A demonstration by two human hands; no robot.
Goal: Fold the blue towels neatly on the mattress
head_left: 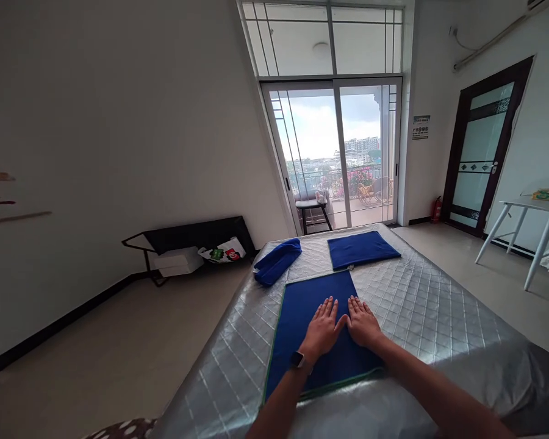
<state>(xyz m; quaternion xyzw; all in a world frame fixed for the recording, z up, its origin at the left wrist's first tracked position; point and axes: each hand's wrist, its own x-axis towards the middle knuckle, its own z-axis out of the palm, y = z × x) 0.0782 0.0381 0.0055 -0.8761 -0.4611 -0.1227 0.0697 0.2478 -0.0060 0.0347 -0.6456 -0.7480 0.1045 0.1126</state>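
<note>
A blue towel (293, 326) with green edging lies spread flat on the quilted silver mattress (421, 305). My left hand (324, 326) rests palm down on it, fingers stretched out, a dark smartwatch on the wrist. Beside it my right hand (362, 322) lies flat near the towel's right side, the two thumbs close together. Beyond them, a second blue towel (363, 249) is laid out flat as a rectangle with a small pale tag at its near edge. To the far left sits a rumpled, loosely folded blue towel (278, 261).
A black rack (196, 235) with a white box (176, 261) and a printed bag stands by the left wall. Behind the bed are a dark stool (312, 206) and sliding glass doors (311, 140). At right stand a white table (531, 204) and a red fire extinguisher (436, 210).
</note>
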